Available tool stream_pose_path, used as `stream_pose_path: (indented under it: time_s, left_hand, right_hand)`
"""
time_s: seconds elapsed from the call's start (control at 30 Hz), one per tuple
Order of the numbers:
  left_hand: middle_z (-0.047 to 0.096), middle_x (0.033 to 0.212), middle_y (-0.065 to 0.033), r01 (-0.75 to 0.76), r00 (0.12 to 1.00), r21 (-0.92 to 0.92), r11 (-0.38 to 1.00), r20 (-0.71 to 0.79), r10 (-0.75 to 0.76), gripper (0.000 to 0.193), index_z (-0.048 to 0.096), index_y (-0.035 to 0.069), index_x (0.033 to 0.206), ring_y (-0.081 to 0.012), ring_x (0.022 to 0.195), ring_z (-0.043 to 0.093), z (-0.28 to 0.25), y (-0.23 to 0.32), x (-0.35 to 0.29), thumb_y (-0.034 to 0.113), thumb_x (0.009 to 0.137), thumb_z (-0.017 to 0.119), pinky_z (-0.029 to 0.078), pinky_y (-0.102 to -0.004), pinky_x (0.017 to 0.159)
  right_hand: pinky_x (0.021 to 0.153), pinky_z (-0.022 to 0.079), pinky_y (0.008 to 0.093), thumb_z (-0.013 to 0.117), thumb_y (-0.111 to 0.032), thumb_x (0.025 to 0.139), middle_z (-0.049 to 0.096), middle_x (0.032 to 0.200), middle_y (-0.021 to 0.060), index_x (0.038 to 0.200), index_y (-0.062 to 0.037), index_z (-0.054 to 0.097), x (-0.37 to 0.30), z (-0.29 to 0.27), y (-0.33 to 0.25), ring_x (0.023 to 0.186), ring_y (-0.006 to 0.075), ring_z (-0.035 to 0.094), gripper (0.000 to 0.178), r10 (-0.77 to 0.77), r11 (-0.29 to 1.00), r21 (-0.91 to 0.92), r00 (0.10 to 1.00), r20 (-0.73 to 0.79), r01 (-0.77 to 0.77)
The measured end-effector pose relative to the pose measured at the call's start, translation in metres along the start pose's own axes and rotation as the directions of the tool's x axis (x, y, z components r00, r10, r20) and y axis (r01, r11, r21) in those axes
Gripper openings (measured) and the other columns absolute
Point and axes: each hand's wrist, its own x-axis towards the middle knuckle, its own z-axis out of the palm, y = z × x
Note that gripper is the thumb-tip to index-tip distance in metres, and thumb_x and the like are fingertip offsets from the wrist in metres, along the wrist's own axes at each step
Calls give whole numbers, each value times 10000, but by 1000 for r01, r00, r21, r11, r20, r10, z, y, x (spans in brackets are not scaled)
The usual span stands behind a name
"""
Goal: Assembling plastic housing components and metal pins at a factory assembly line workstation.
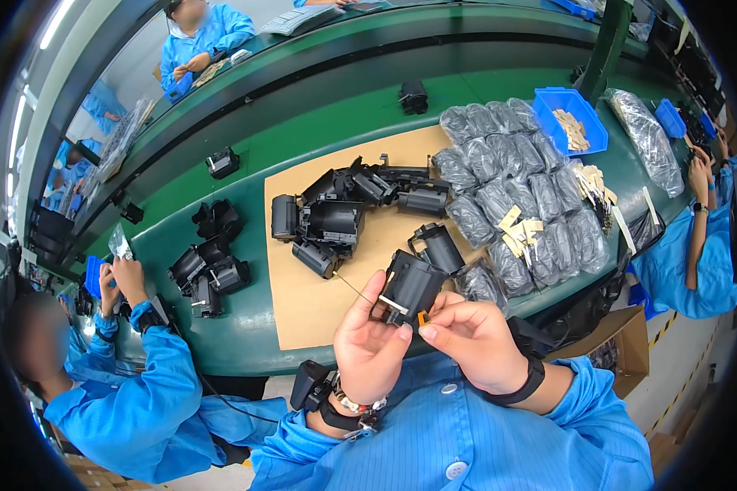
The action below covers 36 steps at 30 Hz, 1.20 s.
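Note:
My left hand (367, 334) is closed round a black plastic housing (412, 286), held up over the near edge of the brown cardboard sheet (299, 315). A pale strip shows along the housing's lower left edge, and a thin wire sticks out to its left. My right hand (475, 340) pinches a small orange piece (422, 318) against the housing's lower right corner; whether the piece is fixed to it I cannot tell. Just beyond lies another black housing (439, 248). Several more black housings (336, 221) are heaped on the cardboard.
Bagged dark parts (499, 196) lie in rows to the right, with cream tags (522, 233) on top. A blue bin (569, 123) holds more tags. More housings (209, 266) sit on the green bench (246, 340) at left. Co-workers (139, 393) work on both sides and across.

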Motion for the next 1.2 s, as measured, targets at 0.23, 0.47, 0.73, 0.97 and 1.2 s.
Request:
stream_pose_path:
  time_s: [0.23,0.47,0.73,0.97,1.2]
  left_hand:
    - [443,1267,-190,20,997,29,999,-72,-18,627,276,-62,1346,-234,1161,465,-2,-1,-2,-180,761,468,388,-354,967]
    - [460,1252,-185,45,996,42,998,-73,-42,629,293,-63,1338,-220,1150,472,-1,-2,-4,-195,746,461,411,-310,925]
    - [454,1255,-191,82,993,32,996,-86,-79,626,295,-70,1333,-224,1159,465,2,1,-4,-191,743,466,414,-309,923]
    - [453,1254,-196,76,994,2,997,-79,-76,627,299,-65,1331,-230,1161,465,2,1,-5,-190,739,466,411,-326,940]
    - [459,1249,-195,83,993,9,997,-84,-82,631,303,-61,1331,-226,1151,475,3,1,-4,-193,736,464,422,-308,917]
  right_hand:
    - [605,437,204,689,-33,739,585,810,64,810,26,640,7,-9,-16,661,92,539,105,-129,815,-562,990,62,142]
    - [498,395,228,681,-28,721,587,669,57,750,11,632,7,2,-27,573,105,532,69,-379,654,-685,923,69,320]
    - [509,343,218,650,-19,748,547,627,25,736,5,625,5,-2,-23,558,81,468,37,-265,775,-593,964,5,216]
    - [514,339,215,652,-25,752,541,628,12,740,4,623,5,-4,-21,564,66,449,43,-247,814,-546,969,-15,199]
    - [516,347,208,661,-34,747,561,646,15,736,3,623,5,-7,-19,571,59,459,55,-227,825,-538,973,-33,174]
